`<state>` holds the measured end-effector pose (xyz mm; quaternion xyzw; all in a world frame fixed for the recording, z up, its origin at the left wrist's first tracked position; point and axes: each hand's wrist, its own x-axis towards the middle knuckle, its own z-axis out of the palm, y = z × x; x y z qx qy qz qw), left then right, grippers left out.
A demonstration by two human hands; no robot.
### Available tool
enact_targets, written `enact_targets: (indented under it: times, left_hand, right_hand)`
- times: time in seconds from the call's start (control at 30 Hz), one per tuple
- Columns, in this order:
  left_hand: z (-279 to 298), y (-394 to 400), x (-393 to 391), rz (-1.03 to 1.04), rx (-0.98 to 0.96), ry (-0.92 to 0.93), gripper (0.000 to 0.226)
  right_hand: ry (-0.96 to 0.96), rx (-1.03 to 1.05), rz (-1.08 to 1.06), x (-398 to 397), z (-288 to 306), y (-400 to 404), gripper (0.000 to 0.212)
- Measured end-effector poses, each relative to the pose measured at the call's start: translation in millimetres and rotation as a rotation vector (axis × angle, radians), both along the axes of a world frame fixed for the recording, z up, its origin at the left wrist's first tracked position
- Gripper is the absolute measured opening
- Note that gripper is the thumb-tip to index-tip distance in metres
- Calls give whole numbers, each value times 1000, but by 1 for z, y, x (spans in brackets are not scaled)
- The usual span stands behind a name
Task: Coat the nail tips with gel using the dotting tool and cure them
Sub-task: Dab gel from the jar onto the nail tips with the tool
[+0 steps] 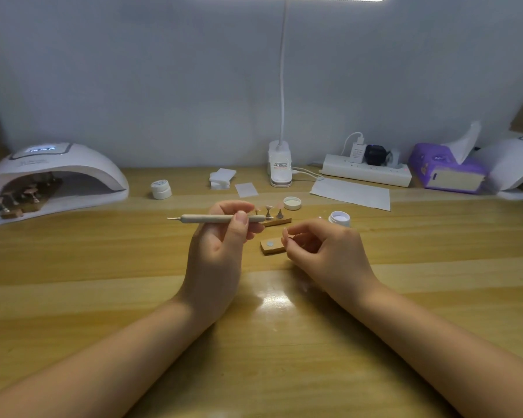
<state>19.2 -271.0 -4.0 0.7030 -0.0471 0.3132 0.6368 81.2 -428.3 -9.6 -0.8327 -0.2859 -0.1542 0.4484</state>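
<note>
My left hand (pixel 224 236) grips the beige dotting tool (pixel 212 219) and holds it level, its metal point aimed left. My right hand (pixel 323 251) has its fingers curled and pinches a small pink nail tip (pixel 285 233) just above the right end of a wooden block (pixel 271 248); a bare magnet spot shows on that block. Behind the tool a second wooden block (pixel 280 221) carries three nail tips on stands. An open gel jar (pixel 340 218) stands to the right, with its lid (pixel 292 203) lying behind. The curing lamp (pixel 55 173) at the left holds several nail stands (pixel 24 196).
A closed white jar (pixel 161 189), cotton pads (pixel 221 178) and a paper sheet (pixel 351 193) lie at the back. A desk lamp base (pixel 280 168), a power strip (pixel 366 173), a purple tissue box (pixel 447 171) and another lamp (pixel 517 168) line the wall.
</note>
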Motion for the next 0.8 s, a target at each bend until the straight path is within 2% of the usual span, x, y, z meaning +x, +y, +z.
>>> enact_targets:
  times: [0.23,0.8]
  left_hand:
    - [-1,-3,-3,-15,163,-59,14]
    - [-6,-2,1,-5,185,-91,14]
  right_hand:
    - [18,69,54,-1,-2,2,9]
    - [-33,93,66,0,-2,1,10]
